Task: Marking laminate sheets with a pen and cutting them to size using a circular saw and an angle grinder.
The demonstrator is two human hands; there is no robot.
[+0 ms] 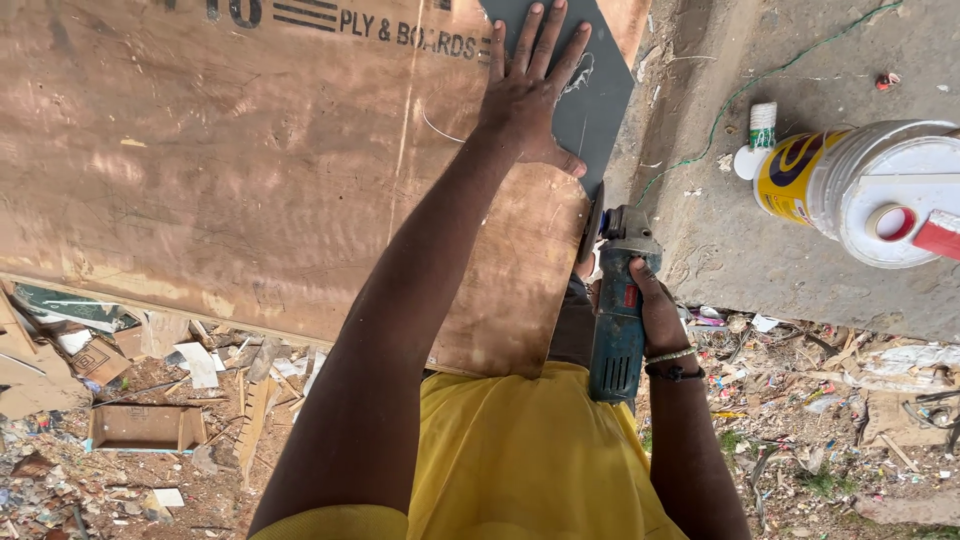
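Two hands work: the left hand (528, 90) lies flat, fingers spread, on a dark sheet (600, 95) over the plywood board (250, 180); the right hand (655, 310) has its grip closed around a blue angle grinder (618, 310) at the board's right edge.

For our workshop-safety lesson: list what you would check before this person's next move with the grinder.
1. Left hand flat on the dark sheet, away from the disc: ok.
2. Right hand fingers wrapped on the blue angle grinder: ok.
3. Disc at the plywood board edge: ok.
4. Gloves: not ok, hands bare.
5. Disc guard: cannot tell.
6. White bucket away from the grinder: ok.
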